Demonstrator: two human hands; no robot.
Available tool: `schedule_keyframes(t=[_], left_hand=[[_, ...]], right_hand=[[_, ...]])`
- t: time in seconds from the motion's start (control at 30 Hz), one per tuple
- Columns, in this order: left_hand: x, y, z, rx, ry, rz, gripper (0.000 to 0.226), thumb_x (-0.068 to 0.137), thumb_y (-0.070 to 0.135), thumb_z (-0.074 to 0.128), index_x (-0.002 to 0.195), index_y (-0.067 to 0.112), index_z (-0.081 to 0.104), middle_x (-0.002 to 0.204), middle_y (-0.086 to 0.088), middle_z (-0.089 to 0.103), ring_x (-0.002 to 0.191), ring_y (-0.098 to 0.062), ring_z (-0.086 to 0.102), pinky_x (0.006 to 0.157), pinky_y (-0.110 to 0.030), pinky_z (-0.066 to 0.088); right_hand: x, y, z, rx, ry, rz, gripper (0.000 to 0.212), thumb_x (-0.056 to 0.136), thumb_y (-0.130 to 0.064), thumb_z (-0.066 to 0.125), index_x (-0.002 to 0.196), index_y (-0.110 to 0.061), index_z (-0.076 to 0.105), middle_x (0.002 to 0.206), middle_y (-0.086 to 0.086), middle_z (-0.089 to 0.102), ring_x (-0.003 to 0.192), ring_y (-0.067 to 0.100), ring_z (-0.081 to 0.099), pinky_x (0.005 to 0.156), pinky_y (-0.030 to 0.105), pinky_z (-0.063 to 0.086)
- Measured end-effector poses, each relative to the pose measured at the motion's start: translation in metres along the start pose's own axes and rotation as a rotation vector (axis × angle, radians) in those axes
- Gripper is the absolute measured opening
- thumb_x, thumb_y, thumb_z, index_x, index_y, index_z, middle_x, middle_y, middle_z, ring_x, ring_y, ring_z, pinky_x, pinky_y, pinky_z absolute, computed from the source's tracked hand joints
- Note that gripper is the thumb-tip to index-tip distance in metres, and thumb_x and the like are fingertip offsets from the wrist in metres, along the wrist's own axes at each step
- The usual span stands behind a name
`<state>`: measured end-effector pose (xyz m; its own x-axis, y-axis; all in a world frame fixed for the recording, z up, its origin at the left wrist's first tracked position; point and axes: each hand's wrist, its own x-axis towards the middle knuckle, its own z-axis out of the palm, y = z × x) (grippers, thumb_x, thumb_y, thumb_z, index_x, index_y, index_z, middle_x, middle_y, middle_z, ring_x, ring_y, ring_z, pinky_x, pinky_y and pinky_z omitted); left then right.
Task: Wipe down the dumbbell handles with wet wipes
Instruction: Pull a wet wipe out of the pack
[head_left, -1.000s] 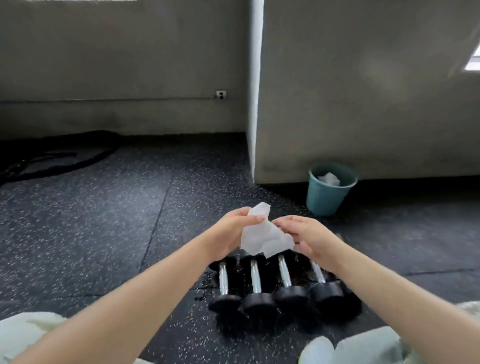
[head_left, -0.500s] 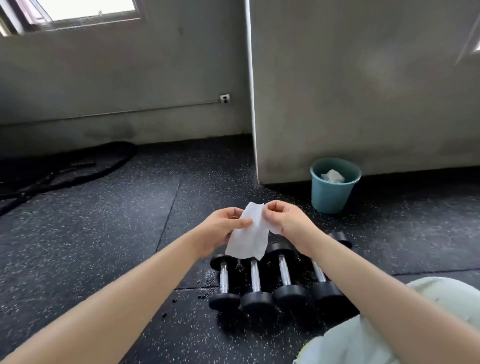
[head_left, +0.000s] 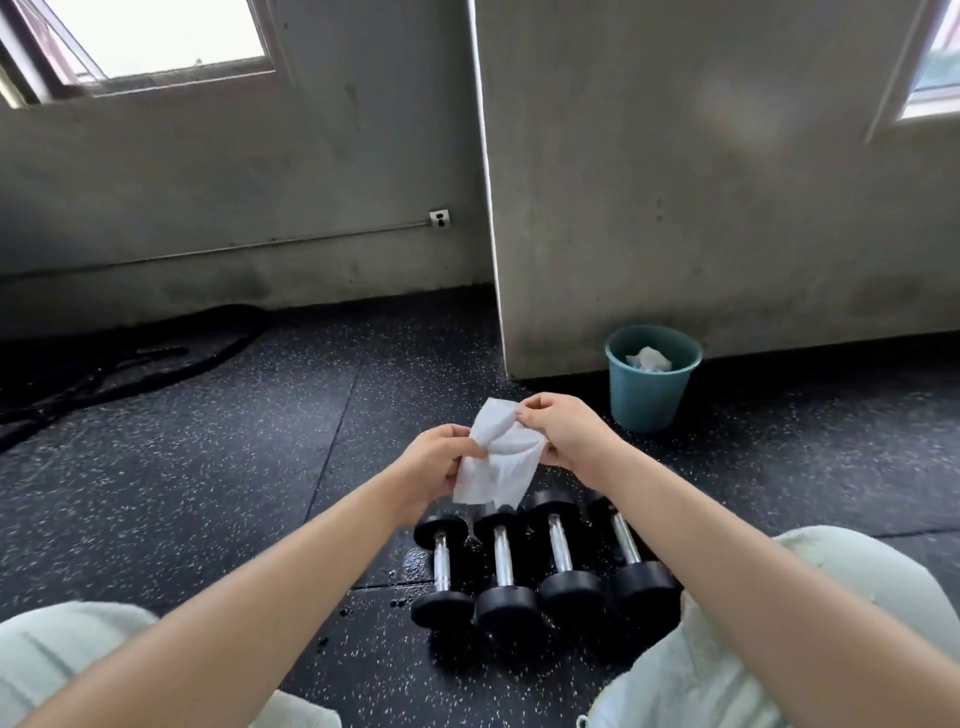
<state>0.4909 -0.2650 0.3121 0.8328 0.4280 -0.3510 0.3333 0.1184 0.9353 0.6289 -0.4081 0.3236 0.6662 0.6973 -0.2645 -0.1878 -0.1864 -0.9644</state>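
**Preparing to wipe**

The left hand (head_left: 434, 460) pinches the left edge of the crumpled thin white wet wipe (head_left: 498, 462); the right hand (head_left: 563, 434) pinches its top corner, fingers curled. Just below the fingers, four black-ended, chrome-handled dumbbells (head_left: 545, 566) lie side by side on the floor (head_left: 208, 467). The step looks like spreading the wipe; next, wrapping a handle.

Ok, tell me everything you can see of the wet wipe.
The wet wipe is a thin, white, soft-looking sheet, crumpled and partly unfolded. It hangs above the far ends of the dumbbells, pinched at its left edge by the left hand and near its top right by the right hand.
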Motion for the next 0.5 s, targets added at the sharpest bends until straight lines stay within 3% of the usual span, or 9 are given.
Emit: schedule_keyframes(t=[0.1, 0.2, 0.3, 0.4, 0.5], left_hand=[[-0.003, 0.005, -0.001, -0.005, 0.040, 0.008, 0.016, 0.086, 0.022, 0.062, 0.094, 0.008, 0.063, 0.084, -0.016, 0.056, 0.063, -0.020, 0.051, 0.056, -0.029, 0.043], [-0.009, 0.007, -0.002, -0.026, 0.022, 0.012, 0.027, 0.097, 0.028, 0.053, 0.083, 0.011, 0.068, 0.068, -0.006, 0.061, 0.054, -0.019, 0.052, 0.051, -0.028, 0.041], [-0.011, 0.007, -0.006, -0.145, -0.072, 0.029, 0.032, 0.101, 0.032, 0.049, 0.096, 0.008, 0.070, 0.081, -0.009, 0.068, 0.064, -0.022, 0.062, 0.053, -0.025, 0.048], [-0.006, 0.003, -0.016, -0.133, -0.035, 0.035, 0.015, 0.098, 0.021, 0.061, 0.098, 0.010, 0.069, 0.089, -0.010, 0.068, 0.068, -0.023, 0.065, 0.055, -0.029, 0.049], [-0.004, -0.004, -0.023, -0.108, -0.031, 0.035, 0.010, 0.091, 0.012, 0.073, 0.100, 0.010, 0.071, 0.094, -0.011, 0.072, 0.073, -0.025, 0.068, 0.054, -0.030, 0.052]], right_hand=[[0.000, 0.005, -0.004, 0.050, -0.050, 0.019, 0.011, 0.098, -0.021, 0.066, 0.095, -0.011, 0.068, 0.086, 0.011, 0.056, 0.055, 0.012, 0.045, 0.062, 0.029, 0.044], [-0.001, 0.006, -0.001, 0.127, -0.089, -0.006, 0.023, 0.089, -0.027, 0.078, 0.101, -0.008, 0.070, 0.089, 0.010, 0.066, 0.068, 0.015, 0.063, 0.073, 0.034, 0.056], [-0.001, 0.006, 0.002, 0.160, -0.167, 0.023, 0.030, 0.087, -0.016, 0.079, 0.110, 0.001, 0.069, 0.099, 0.015, 0.073, 0.079, 0.020, 0.070, 0.065, 0.028, 0.059], [0.005, 0.012, 0.003, 0.145, -0.163, 0.044, 0.024, 0.090, -0.014, 0.075, 0.110, -0.003, 0.070, 0.102, 0.013, 0.073, 0.078, 0.017, 0.070, 0.062, 0.026, 0.056], [0.009, 0.023, 0.006, 0.268, -0.183, 0.056, 0.041, 0.091, -0.018, 0.074, 0.125, 0.002, 0.064, 0.117, 0.018, 0.072, 0.096, 0.027, 0.070, 0.081, 0.038, 0.058]])
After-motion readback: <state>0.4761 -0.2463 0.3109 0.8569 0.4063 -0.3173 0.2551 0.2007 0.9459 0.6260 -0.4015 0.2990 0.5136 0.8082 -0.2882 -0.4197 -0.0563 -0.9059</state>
